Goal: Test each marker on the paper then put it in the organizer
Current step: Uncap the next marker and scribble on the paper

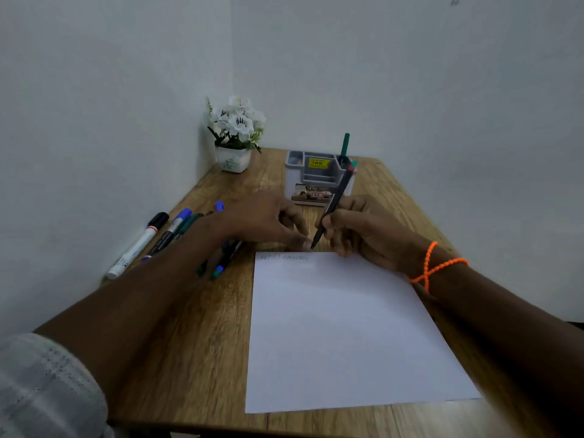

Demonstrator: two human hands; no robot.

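My right hand (360,230) grips a dark marker (335,205) with a green end, tilted, its tip just above the far edge of the white paper (341,330). Faint zigzag test marks (284,257) run along the paper's top edge. My left hand (268,218) rests beside the marker tip, fingertips pressing near the paper's far edge; whether it holds a cap is hidden. The grey organizer (319,173) stands at the back with one green marker (345,147) upright in it. Several markers (164,238) lie in a row at the left, partly under my left forearm.
A white pot of artificial flowers (235,134) sits in the back left corner. A small printed box (311,194) lies in front of the organizer. Walls close in the wooden table (196,343) at left and back. An orange bead bracelet (434,268) circles my right wrist.
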